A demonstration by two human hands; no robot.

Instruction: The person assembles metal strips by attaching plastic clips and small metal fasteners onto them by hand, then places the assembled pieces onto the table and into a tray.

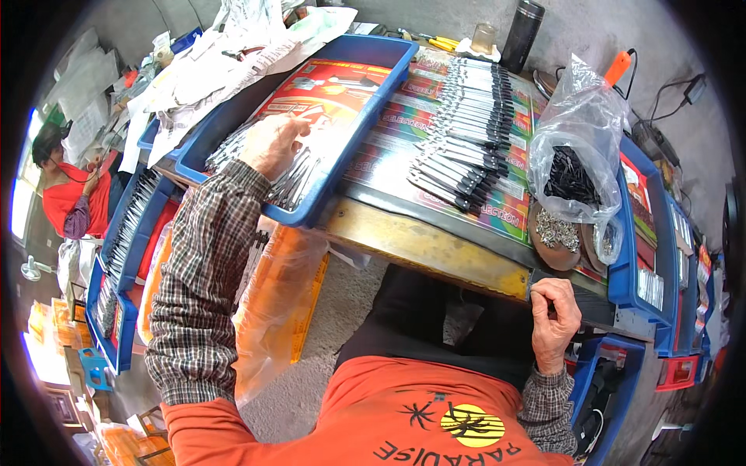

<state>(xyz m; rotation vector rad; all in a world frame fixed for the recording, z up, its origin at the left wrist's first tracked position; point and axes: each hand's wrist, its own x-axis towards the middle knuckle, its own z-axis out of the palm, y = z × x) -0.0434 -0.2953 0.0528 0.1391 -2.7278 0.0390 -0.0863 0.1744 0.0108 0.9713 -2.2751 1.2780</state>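
left hand: our left hand (272, 144) is down in the blue tray (388, 58) at the surface's left end, fingers curled onto the loose metal pieces (291, 182) heaped at the tray's near end. Can't tell if it's actually pinching one or just resting on the pile.

right hand: our right hand (553, 314) is well apart from the left, closed over the near edge of the surface (420, 245) toward its right corner. Whether there's something small inside the fist, we can't tell.

metal pieces: thin, shiny, stiff little strips, light one by one. We reckon they're slippery and tangle in a heap, so taking one by its end with the fingertips beats scooping.

finished row: black-handled tools (466, 132) lie fanned in a neat overlapping row down the middle of the surface; the handle looks like the grippy bit.

tray liner: red printed card (334, 85) lies flat on the tray floor at the far end.

surface cover: glossy sheets (400, 132) with rainbow stripes run under the row, flat and slick.

bag: clear plastic bag (579, 132) slumped open near the right end, with small black parts (567, 175) inside. Floppy, we'd say.

dish: shallow brown dish (556, 233) of small silvery rings at the near right, just under the bag.

orange packs: orange plastic-wrapped packs (276, 303) hang below the surface's near left edge.
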